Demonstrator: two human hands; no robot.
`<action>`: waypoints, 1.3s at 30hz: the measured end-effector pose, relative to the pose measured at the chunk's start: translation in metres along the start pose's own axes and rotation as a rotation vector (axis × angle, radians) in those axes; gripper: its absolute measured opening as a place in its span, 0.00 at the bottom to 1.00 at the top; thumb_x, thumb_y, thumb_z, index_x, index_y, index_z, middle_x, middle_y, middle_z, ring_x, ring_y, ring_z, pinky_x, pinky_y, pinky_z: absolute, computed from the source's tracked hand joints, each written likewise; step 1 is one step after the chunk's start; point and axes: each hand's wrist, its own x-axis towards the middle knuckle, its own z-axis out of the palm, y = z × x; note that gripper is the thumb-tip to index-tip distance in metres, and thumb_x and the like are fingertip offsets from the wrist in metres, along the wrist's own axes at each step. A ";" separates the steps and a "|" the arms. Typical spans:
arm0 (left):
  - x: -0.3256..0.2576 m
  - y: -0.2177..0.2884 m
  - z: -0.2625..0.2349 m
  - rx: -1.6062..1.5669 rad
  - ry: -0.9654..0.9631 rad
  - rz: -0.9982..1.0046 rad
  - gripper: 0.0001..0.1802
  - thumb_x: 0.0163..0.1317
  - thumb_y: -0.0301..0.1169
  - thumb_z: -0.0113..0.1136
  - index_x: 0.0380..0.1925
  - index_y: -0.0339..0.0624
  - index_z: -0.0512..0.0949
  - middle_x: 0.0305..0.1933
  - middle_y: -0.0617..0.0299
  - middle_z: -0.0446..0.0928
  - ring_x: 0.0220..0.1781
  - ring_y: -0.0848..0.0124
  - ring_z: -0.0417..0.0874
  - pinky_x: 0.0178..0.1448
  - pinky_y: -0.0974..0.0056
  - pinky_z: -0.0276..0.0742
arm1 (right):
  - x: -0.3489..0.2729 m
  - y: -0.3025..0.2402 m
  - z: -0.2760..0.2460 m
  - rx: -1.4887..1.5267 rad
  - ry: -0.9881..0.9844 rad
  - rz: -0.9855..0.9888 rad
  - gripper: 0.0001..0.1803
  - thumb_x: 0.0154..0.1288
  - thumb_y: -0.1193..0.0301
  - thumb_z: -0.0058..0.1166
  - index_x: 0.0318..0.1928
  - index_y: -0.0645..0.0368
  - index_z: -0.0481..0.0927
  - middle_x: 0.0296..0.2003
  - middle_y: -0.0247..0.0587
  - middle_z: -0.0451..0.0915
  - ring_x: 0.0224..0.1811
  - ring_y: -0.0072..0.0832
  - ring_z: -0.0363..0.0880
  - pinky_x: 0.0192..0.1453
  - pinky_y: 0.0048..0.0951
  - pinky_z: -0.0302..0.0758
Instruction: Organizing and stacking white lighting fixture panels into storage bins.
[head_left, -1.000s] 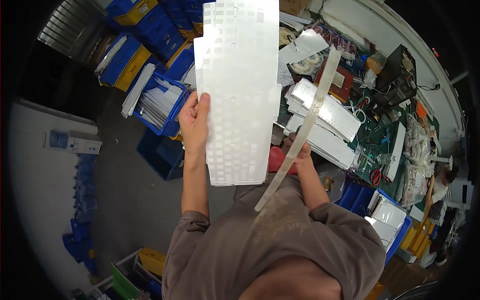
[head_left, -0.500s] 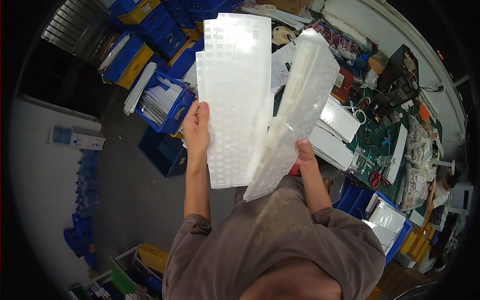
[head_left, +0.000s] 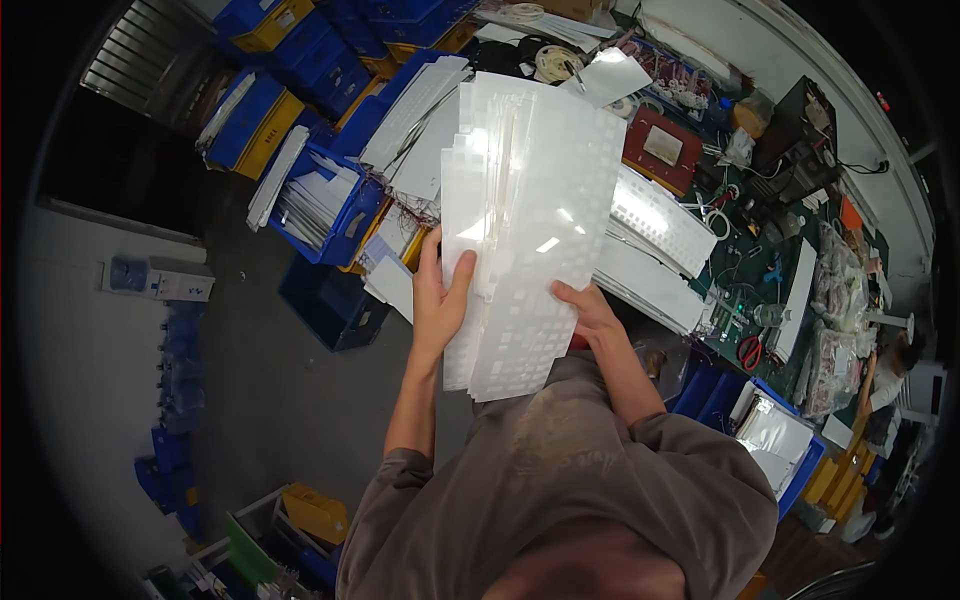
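Note:
In front of my body I hold a stack of thin, glossy white plastic sheets [head_left: 550, 190] upright, patterned with small squares like a keyboard layout. My left hand [head_left: 442, 298] is closed on the left edge, its thumb lying across the front. On the right, my right hand [head_left: 592, 316] grips the lower right edge, thumb in front. The sheets overlap, and their left edges are fanned unevenly. Fingers behind the stack are hidden.
Right of the sheets, a green workbench [head_left: 735, 300] carries more white sheets [head_left: 650, 220], a dark red box [head_left: 662, 148] and red-handled scissors [head_left: 750, 352]. A blue bin [head_left: 345, 235] full of white strips stands at left. Another blue bin [head_left: 800, 465] is at lower right.
The two separate bundles have come together into one overlapping stack. My left hand moved right and lower, while the right-hand bundle turned flatter toward me.

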 end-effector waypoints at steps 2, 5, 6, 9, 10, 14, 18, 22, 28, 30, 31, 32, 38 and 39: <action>-0.005 0.004 0.004 0.007 0.069 -0.014 0.22 0.73 0.25 0.49 0.65 0.33 0.63 0.50 0.51 0.78 0.43 0.74 0.78 0.47 0.74 0.73 | -0.001 -0.003 0.005 -0.021 0.017 0.017 0.31 0.60 0.81 0.62 0.65 0.60 0.69 0.55 0.52 0.79 0.52 0.45 0.82 0.57 0.43 0.79; -0.006 0.004 0.001 -0.078 0.249 0.103 0.23 0.71 0.23 0.52 0.64 0.33 0.63 0.51 0.50 0.77 0.47 0.73 0.78 0.51 0.74 0.73 | 0.000 0.000 0.003 -0.002 -0.020 0.017 0.31 0.61 0.80 0.62 0.65 0.60 0.69 0.55 0.52 0.79 0.52 0.45 0.82 0.58 0.43 0.79; -0.002 0.008 -0.006 -0.078 0.247 0.105 0.23 0.71 0.23 0.52 0.64 0.33 0.63 0.51 0.50 0.77 0.47 0.73 0.78 0.51 0.74 0.73 | 0.002 0.002 -0.002 0.033 -0.051 -0.005 0.31 0.61 0.80 0.62 0.65 0.60 0.69 0.55 0.52 0.79 0.53 0.45 0.81 0.58 0.43 0.79; 0.007 0.033 -0.031 -0.106 0.586 0.312 0.25 0.70 0.25 0.54 0.64 0.34 0.60 0.54 0.49 0.75 0.51 0.71 0.78 0.55 0.72 0.72 | 0.006 0.003 -0.014 0.102 -0.116 -0.044 0.31 0.61 0.78 0.62 0.65 0.60 0.69 0.56 0.53 0.79 0.53 0.46 0.81 0.58 0.43 0.78; 0.009 0.043 -0.033 -0.149 0.657 0.349 0.25 0.70 0.25 0.53 0.64 0.35 0.59 0.55 0.48 0.74 0.51 0.71 0.78 0.56 0.72 0.72 | 0.006 0.002 -0.018 0.140 -0.118 -0.044 0.31 0.62 0.76 0.62 0.65 0.60 0.69 0.56 0.53 0.79 0.54 0.45 0.81 0.58 0.42 0.78; 0.007 0.063 -0.039 -0.274 0.901 0.469 0.27 0.70 0.25 0.52 0.65 0.37 0.56 0.58 0.47 0.72 0.53 0.69 0.78 0.58 0.71 0.72 | 0.005 0.000 -0.021 0.243 -0.137 -0.017 0.30 0.65 0.71 0.61 0.66 0.59 0.69 0.56 0.52 0.79 0.55 0.44 0.81 0.59 0.42 0.78; 0.008 0.054 -0.024 -0.331 0.880 0.521 0.28 0.69 0.24 0.46 0.68 0.42 0.54 0.65 0.47 0.67 0.60 0.63 0.76 0.65 0.63 0.73 | 0.009 0.001 -0.007 0.455 -0.254 -0.031 0.29 0.69 0.64 0.58 0.66 0.59 0.69 0.57 0.50 0.79 0.55 0.42 0.81 0.61 0.42 0.76; 0.003 0.042 0.009 -0.560 0.764 0.524 0.34 0.63 0.19 0.43 0.71 0.45 0.53 0.67 0.51 0.67 0.64 0.62 0.73 0.70 0.61 0.66 | 0.014 0.000 0.008 0.514 -0.295 -0.062 0.29 0.69 0.62 0.56 0.67 0.58 0.68 0.57 0.48 0.79 0.53 0.41 0.82 0.62 0.44 0.77; -0.025 0.008 -0.007 -0.892 0.386 0.325 0.39 0.58 0.20 0.48 0.72 0.48 0.56 0.68 0.55 0.68 0.68 0.61 0.70 0.73 0.57 0.62 | 0.012 -0.006 0.015 0.489 -0.199 -0.098 0.29 0.69 0.61 0.57 0.66 0.57 0.70 0.56 0.48 0.80 0.52 0.40 0.83 0.60 0.45 0.78; -0.035 0.008 -0.003 -0.907 0.286 0.331 0.35 0.58 0.23 0.48 0.70 0.45 0.60 0.66 0.54 0.70 0.66 0.60 0.72 0.72 0.56 0.63 | 0.011 -0.006 0.011 0.502 -0.226 -0.106 0.28 0.69 0.62 0.57 0.66 0.58 0.69 0.56 0.48 0.80 0.52 0.40 0.83 0.60 0.44 0.78; -0.039 0.009 -0.001 -0.919 0.199 0.341 0.32 0.58 0.25 0.49 0.67 0.42 0.64 0.64 0.53 0.72 0.65 0.60 0.74 0.71 0.55 0.64 | 0.012 -0.007 0.008 0.510 -0.256 -0.103 0.28 0.69 0.63 0.57 0.66 0.58 0.69 0.56 0.48 0.80 0.52 0.40 0.83 0.61 0.44 0.78; -0.044 0.009 0.001 -0.929 0.111 0.350 0.30 0.59 0.28 0.50 0.64 0.39 0.68 0.62 0.52 0.75 0.63 0.60 0.75 0.71 0.54 0.65 | 0.014 -0.007 0.004 0.519 -0.286 -0.099 0.28 0.70 0.64 0.57 0.66 0.58 0.69 0.57 0.49 0.80 0.53 0.40 0.83 0.61 0.44 0.78; -0.088 -0.007 0.013 -1.028 -0.136 0.300 0.33 0.55 0.29 0.55 0.64 0.36 0.69 0.64 0.50 0.74 0.65 0.55 0.75 0.73 0.49 0.62 | 0.024 -0.001 -0.019 0.595 -0.401 -0.091 0.28 0.69 0.66 0.58 0.66 0.59 0.69 0.56 0.50 0.80 0.52 0.41 0.84 0.60 0.43 0.79; -0.097 -0.009 0.015 -0.985 -0.109 0.270 0.33 0.56 0.29 0.56 0.65 0.35 0.69 0.65 0.50 0.73 0.66 0.55 0.74 0.73 0.48 0.61 | 0.027 -0.001 -0.022 0.595 -0.401 -0.092 0.28 0.69 0.66 0.58 0.66 0.59 0.69 0.56 0.50 0.80 0.52 0.41 0.84 0.60 0.43 0.79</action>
